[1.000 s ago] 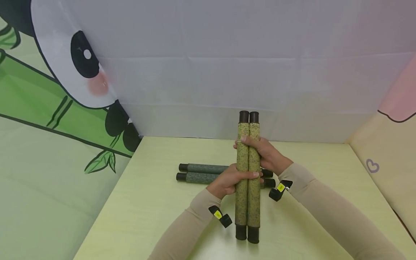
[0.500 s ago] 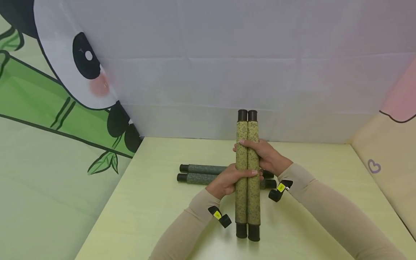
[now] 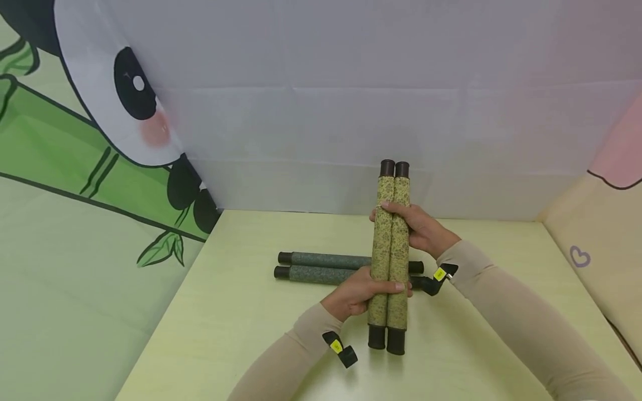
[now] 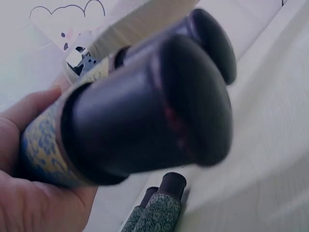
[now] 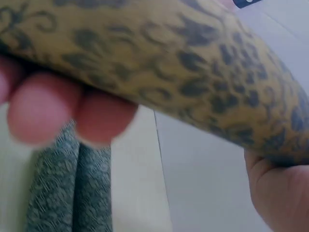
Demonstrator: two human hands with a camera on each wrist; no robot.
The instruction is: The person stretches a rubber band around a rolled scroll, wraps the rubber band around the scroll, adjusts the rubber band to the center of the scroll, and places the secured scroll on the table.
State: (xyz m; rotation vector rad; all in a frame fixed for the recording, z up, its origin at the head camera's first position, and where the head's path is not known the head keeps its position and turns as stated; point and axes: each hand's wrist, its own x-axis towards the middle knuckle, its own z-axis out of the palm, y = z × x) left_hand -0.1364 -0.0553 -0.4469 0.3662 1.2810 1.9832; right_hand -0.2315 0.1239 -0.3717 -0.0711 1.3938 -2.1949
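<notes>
Two yellow patterned rolled scrolls (image 3: pixel 382 245) with dark end knobs stand side by side, tilted, above the table. My left hand (image 3: pixel 358 292) grips both near their lower end, thumb laid across the front. Higher up, my right hand (image 3: pixel 422 225) holds the pair, its thumb over the front and fingertips showing on the left side. The left wrist view has the dark knobs (image 4: pixel 135 116) large and close. In the right wrist view the yellow flowered cover (image 5: pixel 193 72) fills the top, with fingers (image 5: pixel 46 108) curled below it.
Two green patterned rolled scrolls (image 3: pixel 321 274) with dark knobs lie crosswise on the pale table (image 3: pixel 241 334), behind the yellow pair. A white cloth backdrop (image 3: pixel 321 128) rises at the table's far edge, with printed cloth on both sides.
The yellow scrolls have risen a little and shifted right with the right hand. My left hand has slid down along them, nearer their lower end. The green scrolls stay put.
</notes>
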